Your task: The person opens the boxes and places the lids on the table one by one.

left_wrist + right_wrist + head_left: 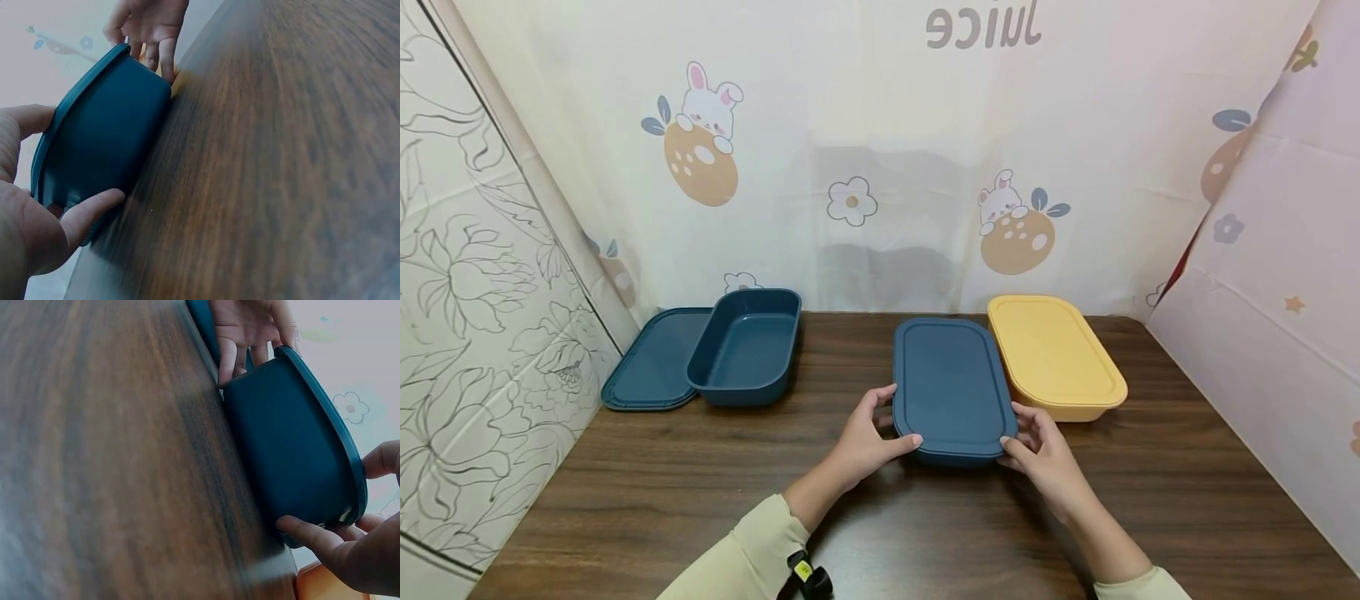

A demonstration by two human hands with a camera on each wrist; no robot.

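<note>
A dark blue food container with its lid on stands on the table between both hands. My left hand holds its near left corner, thumb over the lid's rim and fingers along the side. My right hand grips the near right corner in the same way, thumb on the rim. In the left wrist view the container's front wall shows between the two hands, its base close to the tabletop. The right wrist view shows that wall too; whether the base touches the wood I cannot tell.
Right beside the held container stands a yellow lidded container. At the left, an uncovered blue container partly overlaps a loose blue lid. The brown wooden table meets a printed curtain at the back.
</note>
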